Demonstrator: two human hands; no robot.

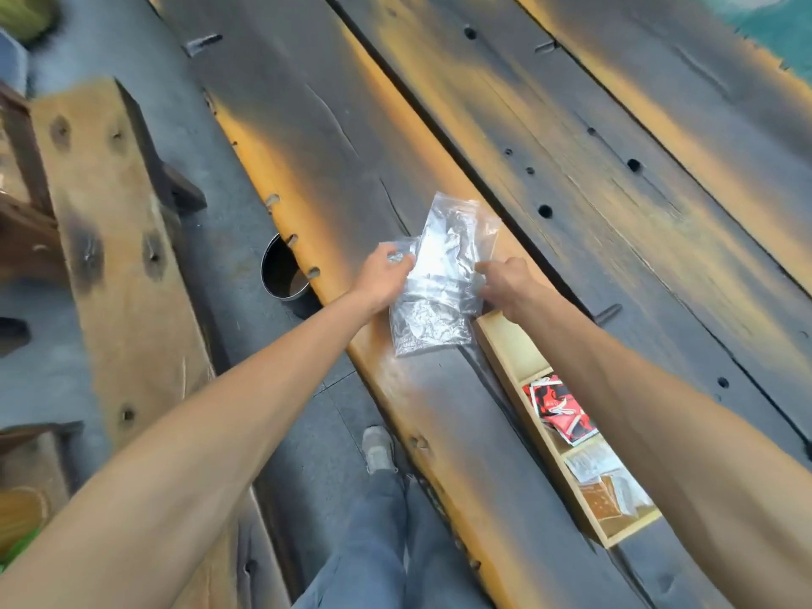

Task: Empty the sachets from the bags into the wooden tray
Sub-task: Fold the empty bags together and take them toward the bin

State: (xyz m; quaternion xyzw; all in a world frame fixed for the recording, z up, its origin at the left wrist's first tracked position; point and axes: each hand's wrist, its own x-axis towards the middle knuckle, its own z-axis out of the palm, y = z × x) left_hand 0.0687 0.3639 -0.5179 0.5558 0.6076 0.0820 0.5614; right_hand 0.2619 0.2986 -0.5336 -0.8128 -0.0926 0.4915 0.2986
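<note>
We hold clear bags (pixel 439 274) over dark wood desk (pixel 593 178). Our left hand (pixel 381 274) pinches one side, our right hand (pixel 505 281) pinches other side. Wooden tray (pixel 505 345) sits on desk just under right arm. Red sachets (pixel 558 408) and pale sachets (pixel 593 465) lie inside tray.
</note>
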